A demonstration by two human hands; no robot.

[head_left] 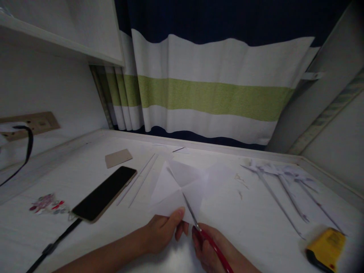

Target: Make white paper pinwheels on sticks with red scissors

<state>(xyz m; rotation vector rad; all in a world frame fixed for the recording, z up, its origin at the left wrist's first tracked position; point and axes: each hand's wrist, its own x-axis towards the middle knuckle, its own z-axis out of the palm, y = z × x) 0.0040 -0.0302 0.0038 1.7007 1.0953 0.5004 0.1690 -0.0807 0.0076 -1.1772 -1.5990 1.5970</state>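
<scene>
A square sheet of white paper [167, 189], with crease or cut lines running toward its middle, is held above the table. My left hand [163, 231] pinches its near edge, thumb on top and fingers underneath. My right hand [212, 246] grips red-handled scissors [196, 223], their metal blades lying along the paper and the tip near its centre. How far apart the blades are cannot be made out. More white paper [220, 176] lies on the table just beyond, to the right.
A phone [105, 193] with a strap and trinkets [47, 203] lies left, by two thin white sticks [139, 182] and a beige card [118, 158]. At right are several sticks with white paper ends [280, 172] and a yellow tool [327, 248]. A curtain [210, 94] hangs behind.
</scene>
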